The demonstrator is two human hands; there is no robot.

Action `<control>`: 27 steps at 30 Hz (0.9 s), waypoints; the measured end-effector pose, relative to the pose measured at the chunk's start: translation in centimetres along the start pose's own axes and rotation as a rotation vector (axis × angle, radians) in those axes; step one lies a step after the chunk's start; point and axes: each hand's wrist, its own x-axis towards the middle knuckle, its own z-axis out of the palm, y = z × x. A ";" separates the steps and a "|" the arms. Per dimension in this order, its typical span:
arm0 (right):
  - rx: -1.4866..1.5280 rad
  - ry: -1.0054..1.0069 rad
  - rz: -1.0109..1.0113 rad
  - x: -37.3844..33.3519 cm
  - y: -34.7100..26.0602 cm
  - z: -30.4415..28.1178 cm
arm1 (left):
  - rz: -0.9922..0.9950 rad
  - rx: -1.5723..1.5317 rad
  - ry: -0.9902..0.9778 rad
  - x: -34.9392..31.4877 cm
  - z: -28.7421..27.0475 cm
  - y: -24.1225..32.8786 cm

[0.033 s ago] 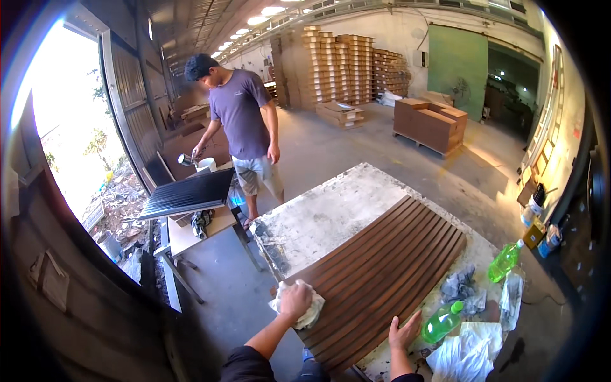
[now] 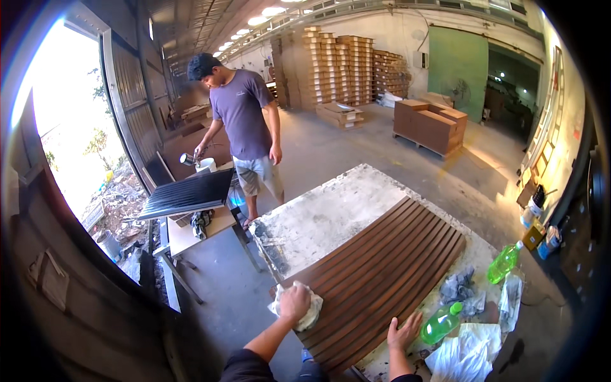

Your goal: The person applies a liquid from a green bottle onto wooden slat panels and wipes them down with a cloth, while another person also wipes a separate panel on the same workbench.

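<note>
A brown wooden panel with long parallel grooves (image 2: 382, 261) lies aslant on a pale, stained worktable (image 2: 324, 207), its near end reaching toward me. My left hand (image 2: 295, 302) is closed over a crumpled white cloth (image 2: 314, 312), pressing it on the panel's near left corner. Along the panel's near right edge rests my right hand (image 2: 402, 330), fingers spread and holding nothing. Just right of it a green bottle (image 2: 440, 323) lies tilted on the table.
Another green bottle (image 2: 505, 262), a grey rag (image 2: 458, 286) and white cloths (image 2: 468, 353) lie at the table's right. To the left, a co-worker (image 2: 245, 114) holds a metal cup (image 2: 186, 159) near a black ribbed panel (image 2: 189, 193). Brown cabinets (image 2: 426, 124) stand farther back.
</note>
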 end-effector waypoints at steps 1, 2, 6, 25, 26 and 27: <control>-0.003 -0.080 0.031 0.1 -0.5 -0.6 | 0.034 0.029 -0.083 -1.6 0.8 1.0; -0.009 -0.091 0.032 0.7 -0.6 -0.5 | 0.079 0.060 -0.168 -3.7 1.7 2.5; -0.041 -0.160 0.034 0.0 -0.6 -0.7 | 0.575 -0.275 -0.157 -12.1 0.4 7.6; -0.043 -0.213 0.063 0.5 -2.0 -1.9 | 0.618 -0.327 -0.197 -10.9 -1.7 3.5; -0.047 -0.215 0.055 0.5 -2.2 -1.6 | 0.544 -0.281 -0.182 -9.6 -1.2 1.4; -0.048 -0.206 0.055 0.5 -1.9 -1.4 | 0.386 -0.168 -0.164 -8.0 -1.2 0.5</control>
